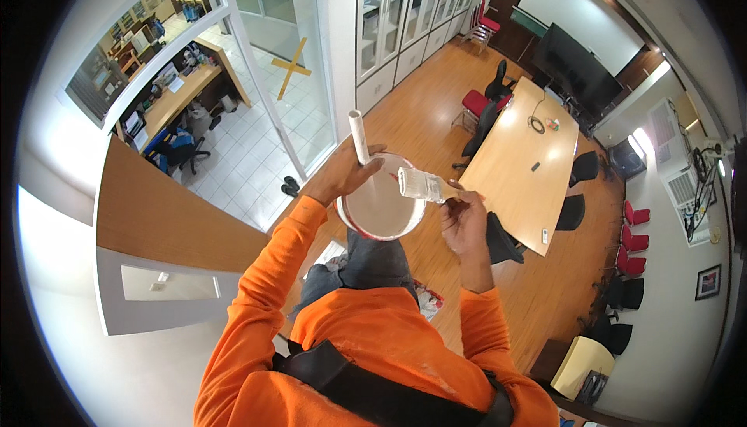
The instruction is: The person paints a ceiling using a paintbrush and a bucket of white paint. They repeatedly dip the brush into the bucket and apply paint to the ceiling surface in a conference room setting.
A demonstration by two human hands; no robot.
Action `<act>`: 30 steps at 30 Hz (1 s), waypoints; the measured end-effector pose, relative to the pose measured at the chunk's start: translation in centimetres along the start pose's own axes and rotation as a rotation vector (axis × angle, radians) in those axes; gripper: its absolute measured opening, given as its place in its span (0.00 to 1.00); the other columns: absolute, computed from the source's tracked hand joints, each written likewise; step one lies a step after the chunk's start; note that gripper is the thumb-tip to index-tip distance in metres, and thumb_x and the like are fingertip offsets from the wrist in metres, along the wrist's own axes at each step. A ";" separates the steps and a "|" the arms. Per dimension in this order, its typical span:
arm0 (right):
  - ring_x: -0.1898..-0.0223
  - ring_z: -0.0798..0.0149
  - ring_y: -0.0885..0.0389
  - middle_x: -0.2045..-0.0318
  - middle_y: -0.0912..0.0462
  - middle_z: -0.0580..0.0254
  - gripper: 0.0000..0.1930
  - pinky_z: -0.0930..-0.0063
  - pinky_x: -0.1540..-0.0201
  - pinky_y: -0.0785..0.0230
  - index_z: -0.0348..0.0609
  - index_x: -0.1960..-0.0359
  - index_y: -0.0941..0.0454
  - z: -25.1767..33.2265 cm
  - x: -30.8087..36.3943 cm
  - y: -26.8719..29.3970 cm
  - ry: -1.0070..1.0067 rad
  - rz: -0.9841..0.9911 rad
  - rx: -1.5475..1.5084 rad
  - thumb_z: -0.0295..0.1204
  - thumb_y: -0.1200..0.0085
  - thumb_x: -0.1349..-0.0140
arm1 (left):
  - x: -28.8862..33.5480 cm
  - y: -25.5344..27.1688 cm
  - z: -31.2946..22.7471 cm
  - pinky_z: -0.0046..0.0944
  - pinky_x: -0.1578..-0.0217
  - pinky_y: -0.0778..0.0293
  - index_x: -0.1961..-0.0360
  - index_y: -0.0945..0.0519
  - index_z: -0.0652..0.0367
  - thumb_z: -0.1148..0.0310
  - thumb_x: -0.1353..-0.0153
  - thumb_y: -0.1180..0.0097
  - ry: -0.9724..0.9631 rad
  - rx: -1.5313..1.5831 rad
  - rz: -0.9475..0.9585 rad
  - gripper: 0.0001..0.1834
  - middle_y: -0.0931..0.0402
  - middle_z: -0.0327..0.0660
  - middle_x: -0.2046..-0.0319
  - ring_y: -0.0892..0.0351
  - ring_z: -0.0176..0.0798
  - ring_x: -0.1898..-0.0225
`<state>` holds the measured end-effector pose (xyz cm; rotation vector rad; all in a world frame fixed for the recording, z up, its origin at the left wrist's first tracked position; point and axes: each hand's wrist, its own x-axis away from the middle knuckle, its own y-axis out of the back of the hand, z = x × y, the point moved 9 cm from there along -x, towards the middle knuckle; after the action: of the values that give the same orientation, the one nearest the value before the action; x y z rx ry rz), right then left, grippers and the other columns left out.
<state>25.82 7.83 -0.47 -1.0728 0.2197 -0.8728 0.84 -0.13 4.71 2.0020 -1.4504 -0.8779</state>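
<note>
In the head view both forearms, in orange sleeves, rise from the lower edge and bend inward so that the hands meet in front of the chest, high above a wooden floor (436, 100). The left hand (342, 174) is raised with its wrist cocked, fingers curled closed around the far rim of a round paint pail (383, 209), which it carries tipped slightly toward the person; the pail's pale inside faces the camera and its rim shows red at the lower edge. A white stick (360, 137) stands up out of the pail just beside the left fingers, leaning a little to the left; whether those fingers also pinch it cannot be told. The right hand (464, 221) sits to the right of the pail, palm turned inward, fingers closed on the handle of a flat paintbrush (420, 184). The brush lies nearly level, its white-coated bristles pointing left and reaching over the pail's right rim, above the opening. Far below lie a long light-wood table (517, 166) with dark chairs and a row of glass-fronted cabinets (405, 7).
</note>
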 end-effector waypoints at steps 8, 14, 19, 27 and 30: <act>0.71 0.65 0.14 0.62 0.14 0.54 0.16 0.80 0.67 0.15 0.35 0.52 0.22 5.8 1.7 -9.5 0.108 0.204 -0.299 0.34 0.56 0.28 | -0.4 -1.3 1.3 0.48 0.44 0.27 0.43 0.19 0.56 0.59 0.35 0.41 -0.031 0.170 0.000 0.21 0.19 0.53 0.51 0.20 0.53 0.48; 0.46 0.63 0.20 0.48 0.20 0.59 0.13 0.75 0.41 0.22 0.40 0.46 0.26 27.8 9.4 -23.4 0.992 0.698 -0.313 0.31 0.49 0.28 | -0.3 1.2 0.9 0.47 0.46 0.25 0.45 0.18 0.60 0.54 0.35 0.42 -0.043 0.107 -0.034 0.24 0.17 0.56 0.52 0.19 0.56 0.47; 0.46 0.63 0.20 0.48 0.21 0.56 0.22 0.79 0.44 0.23 0.40 0.39 0.28 38.0 20.0 -31.9 1.459 0.641 -0.238 0.36 0.43 0.30 | 0.3 1.3 -4.1 0.44 0.43 0.27 0.44 0.19 0.61 0.53 0.36 0.42 -0.053 0.142 0.023 0.27 0.19 0.57 0.49 0.20 0.57 0.44; 0.57 0.58 0.16 0.60 0.18 0.51 0.16 0.72 0.57 0.21 0.38 0.52 0.27 49.2 24.9 -42.0 1.703 0.655 -0.175 0.36 0.42 0.34 | 1.8 1.6 -3.9 0.49 0.47 0.27 0.48 0.19 0.67 0.55 0.29 0.47 -0.238 0.183 -0.060 0.23 0.18 0.59 0.53 0.20 0.58 0.49; 0.60 0.58 0.17 0.64 0.20 0.54 0.14 0.71 0.56 0.20 0.37 0.55 0.28 53.2 27.1 -42.4 1.725 0.713 -0.367 0.35 0.45 0.34 | 2.9 2.6 -3.8 0.49 0.47 0.26 0.47 0.19 0.69 0.56 0.28 0.47 -0.265 0.211 -0.099 0.23 0.18 0.59 0.53 0.19 0.55 0.49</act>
<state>51.13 16.21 67.77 -0.1999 2.1026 -0.8754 2.73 -3.55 8.46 2.1923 -1.6596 -1.1082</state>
